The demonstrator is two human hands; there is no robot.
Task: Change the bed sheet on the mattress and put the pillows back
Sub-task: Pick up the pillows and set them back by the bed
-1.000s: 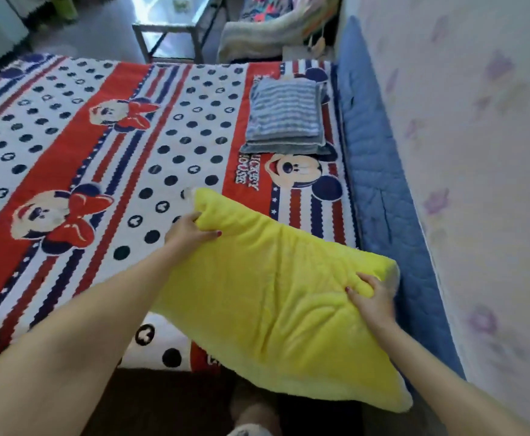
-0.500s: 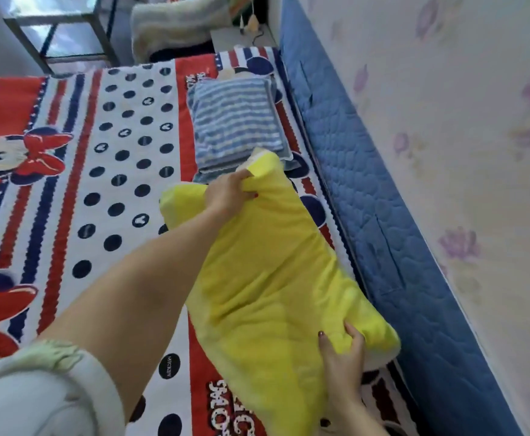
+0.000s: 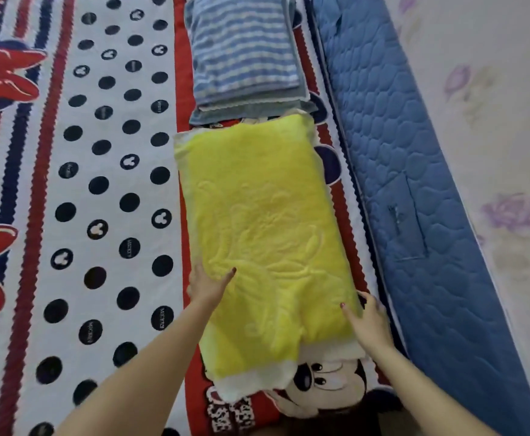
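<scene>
A yellow pillow [image 3: 263, 215] lies flat on the red, white and blue cartoon bed sheet [image 3: 100, 184], lengthwise along the bed's right side. My left hand [image 3: 208, 286] holds the pillow's left edge low down, thumb on top. My right hand [image 3: 372, 322] holds its right edge near the lower corner, thumb on top and fingers round the side. The pillow's white inner end sticks out at the near end.
A folded blue-striped blanket [image 3: 244, 55] lies on the sheet just beyond the pillow's far end. A blue quilted pad [image 3: 414, 184] runs along the bed's right side against the flowered wall [image 3: 493, 89].
The pillow has come down from mid-air and now lies flat by the blue pad. My left hand has slid from the far corner to the near left edge.
</scene>
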